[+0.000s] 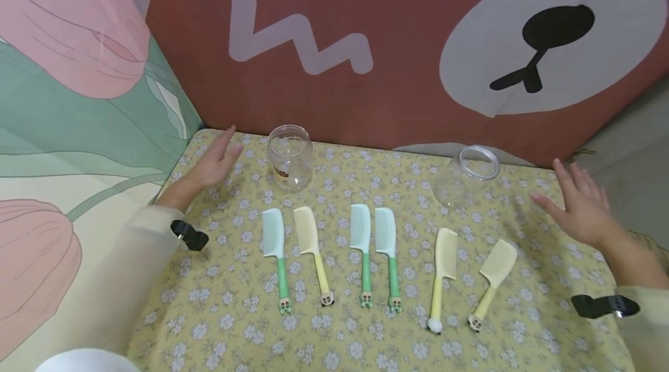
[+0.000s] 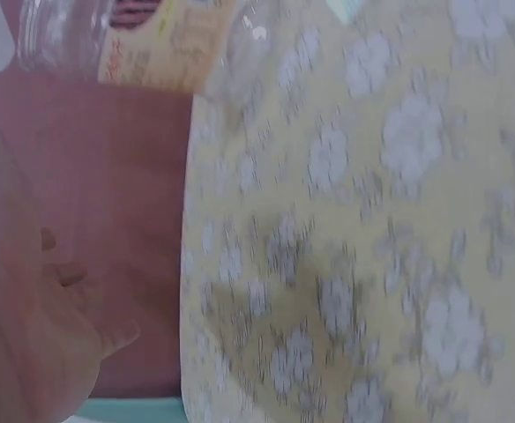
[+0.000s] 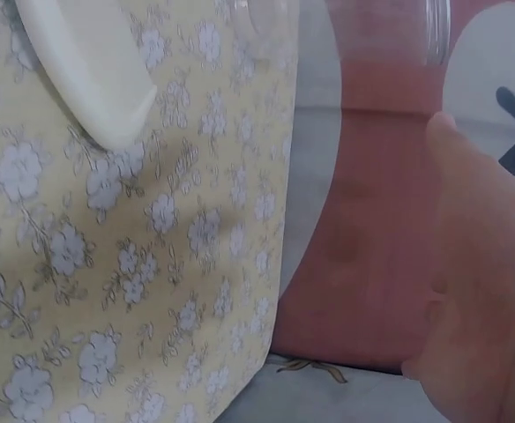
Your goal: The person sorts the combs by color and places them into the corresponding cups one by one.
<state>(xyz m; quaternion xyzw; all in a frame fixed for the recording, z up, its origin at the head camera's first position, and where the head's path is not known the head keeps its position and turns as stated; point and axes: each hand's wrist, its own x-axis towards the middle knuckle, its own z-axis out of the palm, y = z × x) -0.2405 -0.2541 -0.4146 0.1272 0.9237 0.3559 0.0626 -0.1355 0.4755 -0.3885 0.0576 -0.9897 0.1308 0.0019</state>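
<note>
My left hand [image 1: 213,164] hovers at the table's back left with fingers extended, nearest to a clear jar [image 1: 290,160] with a label [image 2: 165,42]. On the right, my right hand [image 1: 584,209] is held up with spread fingers, beside a second clear jar [image 1: 465,177]. Neither hand touches anything. In front of the jars lies a row of combs: a blue comb with a green handle [image 1: 277,256], a yellow comb [image 1: 313,253], two more blue combs [image 1: 361,253] [image 1: 387,256], then two yellow combs [image 1: 443,276] [image 1: 493,279]. Little animal heads tip the handles.
A yellow flowered cloth [image 1: 334,337] covers the table. Behind it rises a red-brown printed backdrop [image 1: 397,99], with a flower-printed curtain [image 1: 94,128] along the left side. Black straps with clasps are on both sleeves.
</note>
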